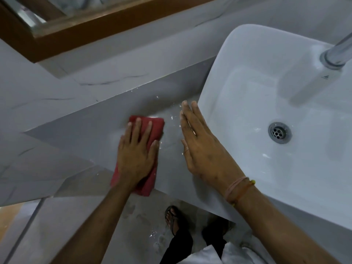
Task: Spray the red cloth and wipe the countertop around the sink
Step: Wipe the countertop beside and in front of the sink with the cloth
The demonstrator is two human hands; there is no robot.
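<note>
Countertop (80,119) under left hand (136,155) (red cloth (152,126))

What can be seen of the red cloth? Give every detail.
The red cloth is a soft fabric, folded into a long pad. It lies flat on the grey countertop, left of the white sink and apart from it. The left hand presses on it, fingers spread, covering its middle. Its near end overhangs the counter's front edge.
</note>
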